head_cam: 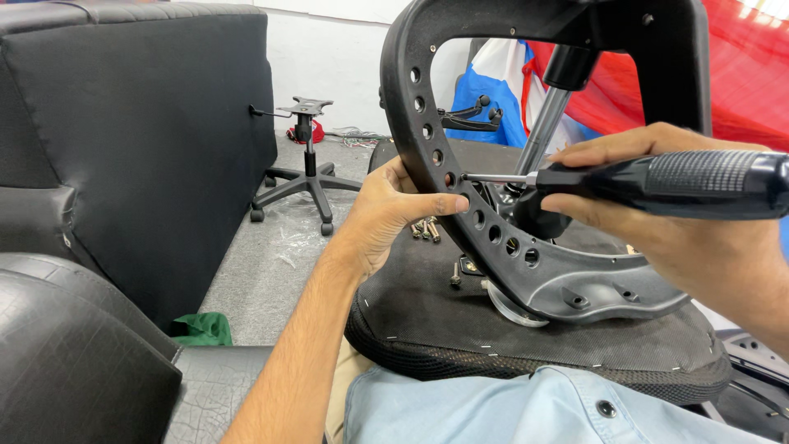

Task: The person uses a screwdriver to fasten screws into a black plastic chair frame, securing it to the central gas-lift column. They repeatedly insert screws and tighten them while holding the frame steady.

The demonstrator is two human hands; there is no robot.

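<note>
driving a screwdriver (657,182) into a perforated black plastic chair frame (485,222)

right hand (699,222) is wrapped closed around the glossy, knurled black handle, its steel shaft tip set at a hole in the curved, round-holed frame at centre. left hand (394,210) pinches the frame's left rim, thumb lying across the holes. loose metal screws (427,228) lie on the dark fabric seat cushion (460,312) under the frame.

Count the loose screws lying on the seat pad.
About 4: a cluster of roughly three screws lies just right of the left hand, and one single screw sits lower, near the frame. The frame may hide more.
</note>
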